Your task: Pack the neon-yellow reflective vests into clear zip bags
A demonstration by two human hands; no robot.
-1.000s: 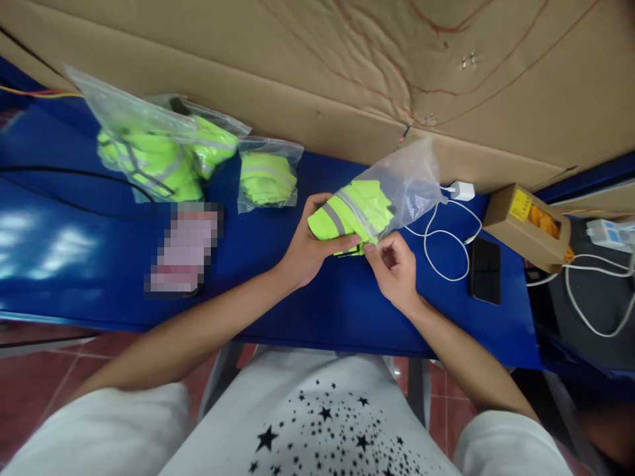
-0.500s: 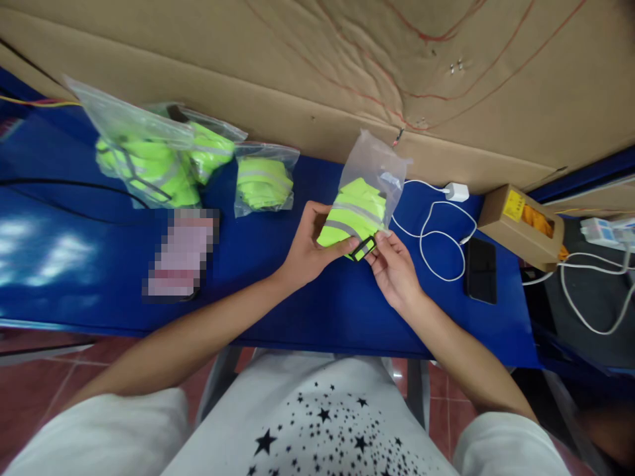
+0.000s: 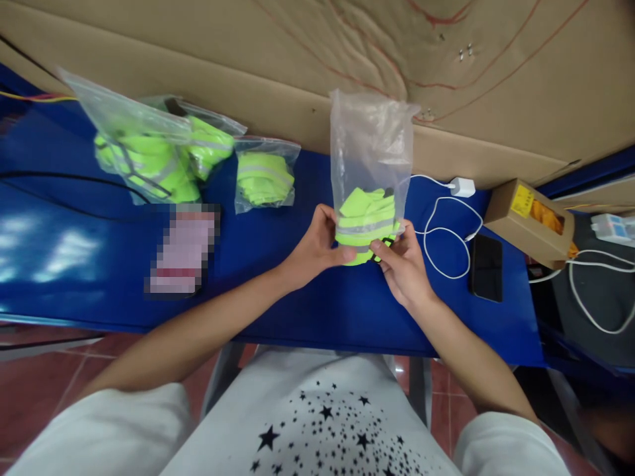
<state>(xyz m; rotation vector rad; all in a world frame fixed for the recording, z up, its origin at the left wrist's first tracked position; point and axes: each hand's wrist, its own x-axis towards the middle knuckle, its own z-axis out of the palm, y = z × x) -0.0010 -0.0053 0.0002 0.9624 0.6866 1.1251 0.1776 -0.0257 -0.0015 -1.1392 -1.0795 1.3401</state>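
Centre frame: left hand point(image 3: 317, 248) and right hand point(image 3: 403, 264) pinch a clear, crinkly plastic bag point(image 3: 371, 142) upright, its bottom stuffed with a folded neon-yellow vest point(image 3: 366, 221).

A folded neon-yellow safety vest point(image 3: 366, 221) with grey reflective stripes sits half inside a clear plastic bag point(image 3: 371, 145), which stands upright, its far end up, above the blue table's point(image 3: 297, 304) near-middle.

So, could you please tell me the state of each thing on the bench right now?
Clear bag: upright, mouth down, held at its opening.
Folded vest: partly in the bag's mouth.
Left hand: gripping vest and bag.
Right hand: gripping the other side.
Packed bags: filled, lying flat.
Phone: screen dark.
White charger: cable coiled loosely.
Cardboard box: lying on its side.
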